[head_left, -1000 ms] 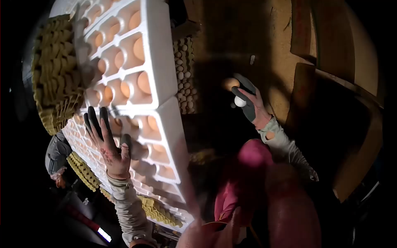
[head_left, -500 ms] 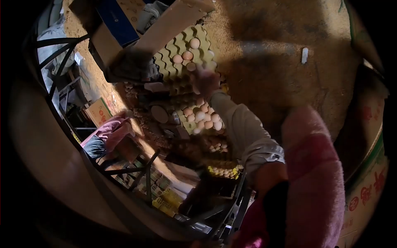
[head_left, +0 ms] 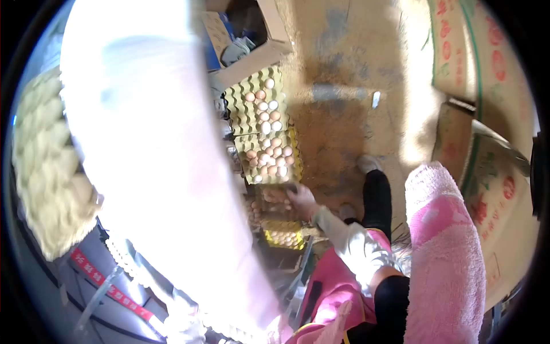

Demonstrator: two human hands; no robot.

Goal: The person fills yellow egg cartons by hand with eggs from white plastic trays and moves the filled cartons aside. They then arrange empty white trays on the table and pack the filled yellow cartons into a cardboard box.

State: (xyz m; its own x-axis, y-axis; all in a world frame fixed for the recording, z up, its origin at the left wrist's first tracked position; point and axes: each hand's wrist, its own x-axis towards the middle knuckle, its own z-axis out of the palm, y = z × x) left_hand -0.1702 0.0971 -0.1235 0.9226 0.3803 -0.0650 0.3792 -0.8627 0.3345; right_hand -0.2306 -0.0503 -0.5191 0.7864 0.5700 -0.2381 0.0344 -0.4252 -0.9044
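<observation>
My right hand, in a light grey sleeve, reaches in from the lower right. It is at the right edge of a shadowed group of eggs. Blur hides its fingertips and whether they hold an egg. Just above it, a pulp egg tray carries several brown and pale eggs. Beyond lies another tray, partly filled, its left cells bare. My left hand does not show; a large, overexposed pinkish-white shape covers much of the left side.
An open cardboard box holding a grey cloth stands beyond the trays. Printed cartons line the right. A yellow-edged tray of eggs sits below my hand. At far left is a stack of pulp trays. Fuzzy pink fabric hangs near the camera.
My right hand has moved from the far tray down to the shadowed eggs. The far tray now shows more eggs. The view has shifted and brightened, and the pinkish-white shape now covers the left.
</observation>
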